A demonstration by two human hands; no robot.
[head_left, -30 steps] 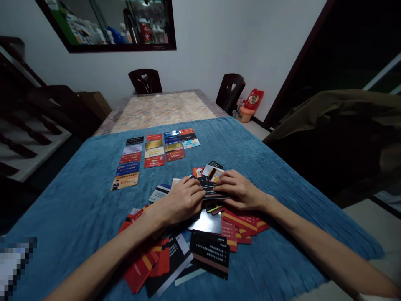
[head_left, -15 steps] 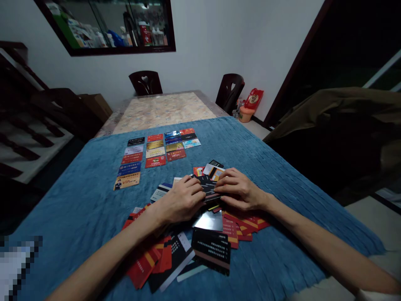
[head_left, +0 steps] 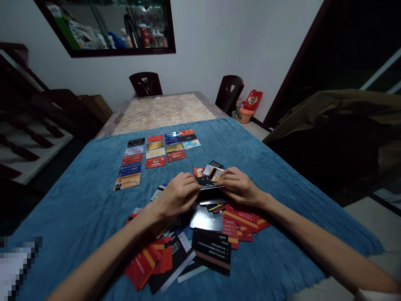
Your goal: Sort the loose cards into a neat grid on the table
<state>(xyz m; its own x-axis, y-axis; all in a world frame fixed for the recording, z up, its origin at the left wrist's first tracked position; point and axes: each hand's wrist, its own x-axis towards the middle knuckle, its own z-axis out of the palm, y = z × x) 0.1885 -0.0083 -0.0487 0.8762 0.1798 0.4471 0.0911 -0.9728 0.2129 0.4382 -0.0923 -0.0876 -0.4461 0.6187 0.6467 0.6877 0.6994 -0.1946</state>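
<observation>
A black plastic card [head_left: 212, 194] is tilted up between my hands above a loose pile of cards. My left hand [head_left: 181, 190] pinches its left end, and my right hand [head_left: 238, 186] grips the right end. Directly below lies a shiny silver card [head_left: 206, 220]. Nearer to me is a black card with a brown stripe [head_left: 212, 251]. Red cards [head_left: 241, 219] fan out on the right side of the pile, and more red cards [head_left: 142, 265] lie beneath my left forearm. A white card with an orange patch [head_left: 214, 172] rests just beyond my fingers.
Several cards stand in neat columns farther off, among them an orange VIP card [head_left: 127, 182] and a blue card [head_left: 129, 169]. A blue blanket [head_left: 266, 259] covers the near part of the table [head_left: 169, 106]. Two dark chairs [head_left: 145, 85] [head_left: 229, 94] stand beyond.
The black card between my hands has lifted and tipped, so its printed face has turned out of sight. My left hand has shifted slightly; the laid-out columns are unchanged.
</observation>
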